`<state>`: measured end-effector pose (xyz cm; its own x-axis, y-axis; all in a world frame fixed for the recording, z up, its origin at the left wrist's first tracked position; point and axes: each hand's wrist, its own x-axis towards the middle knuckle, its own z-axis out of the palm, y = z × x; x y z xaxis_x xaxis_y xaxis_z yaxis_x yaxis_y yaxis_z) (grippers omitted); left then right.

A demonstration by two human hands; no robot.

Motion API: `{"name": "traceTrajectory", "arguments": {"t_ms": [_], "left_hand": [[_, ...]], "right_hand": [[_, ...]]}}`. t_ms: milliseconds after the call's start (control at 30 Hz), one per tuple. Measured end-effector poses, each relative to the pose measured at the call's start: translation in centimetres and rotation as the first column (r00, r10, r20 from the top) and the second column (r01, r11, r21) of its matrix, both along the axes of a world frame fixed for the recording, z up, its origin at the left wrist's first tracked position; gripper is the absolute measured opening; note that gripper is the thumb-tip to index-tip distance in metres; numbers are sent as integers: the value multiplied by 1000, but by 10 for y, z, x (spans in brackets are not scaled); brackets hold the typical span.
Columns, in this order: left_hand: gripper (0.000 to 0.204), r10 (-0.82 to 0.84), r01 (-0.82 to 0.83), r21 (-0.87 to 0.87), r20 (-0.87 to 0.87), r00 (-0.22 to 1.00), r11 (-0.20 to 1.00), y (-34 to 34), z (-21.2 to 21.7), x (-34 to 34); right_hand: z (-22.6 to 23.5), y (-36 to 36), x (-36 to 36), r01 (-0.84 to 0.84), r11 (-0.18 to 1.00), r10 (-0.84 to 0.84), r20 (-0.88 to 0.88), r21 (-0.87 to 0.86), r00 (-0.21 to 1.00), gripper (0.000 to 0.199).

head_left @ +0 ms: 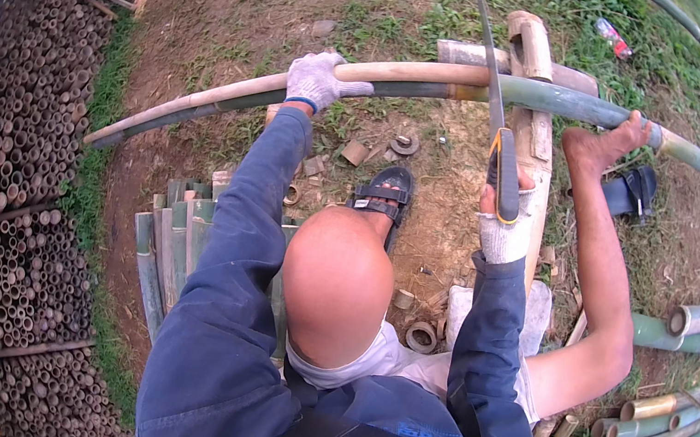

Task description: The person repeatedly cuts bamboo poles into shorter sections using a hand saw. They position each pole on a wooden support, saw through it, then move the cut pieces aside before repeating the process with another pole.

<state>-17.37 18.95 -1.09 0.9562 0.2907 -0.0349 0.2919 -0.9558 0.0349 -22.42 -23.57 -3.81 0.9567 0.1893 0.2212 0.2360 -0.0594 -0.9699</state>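
Observation:
My left hand (318,80), in a white knit glove, is closed round a pale measuring-length pole (413,72) and seems to press it along the green bamboo pole (567,101). My right hand (507,204), in a white glove with bare fingers, grips the black and yellow handle of a hand saw (504,176). The saw's long blade crosses the bamboo at the pale pole's end; whether its teeth touch the bamboo I cannot tell. Beneath the bamboo stands a bamboo support (533,138). My bare right foot (607,142) rests on the bamboo to the right.
A large stack of cut bamboo tubes (12,224) rises on the left. Split bamboo pieces (162,251) lie beside my left arm. Bamboo poles (659,432) are piled at lower right. An empty sandal (631,193), bamboo rings (421,336) and a plastic bottle (613,38) lie around.

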Motion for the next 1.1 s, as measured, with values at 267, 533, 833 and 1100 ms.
{"name": "traceTrajectory", "arguments": {"t_ms": [267,533,833,1100], "left_hand": [[104,2,-2,-32,16,1000,999,9,1,-7],[104,33,-29,-61,63,997,998,7,-2,-9],[102,20,-16,-95,41,999,995,6,3,-12],[91,-15,15,-20,15,1000,1000,4,-4,0]], "right_hand": [[-18,-3,21,38,999,-39,-119,-7,992,50],[-15,-27,-41,-47,999,48,-96,12,994,53],[-15,3,7,45,999,-42,-145,18,989,54],[31,-23,-64,15,1000,-14,-107,0,994,55]]}}
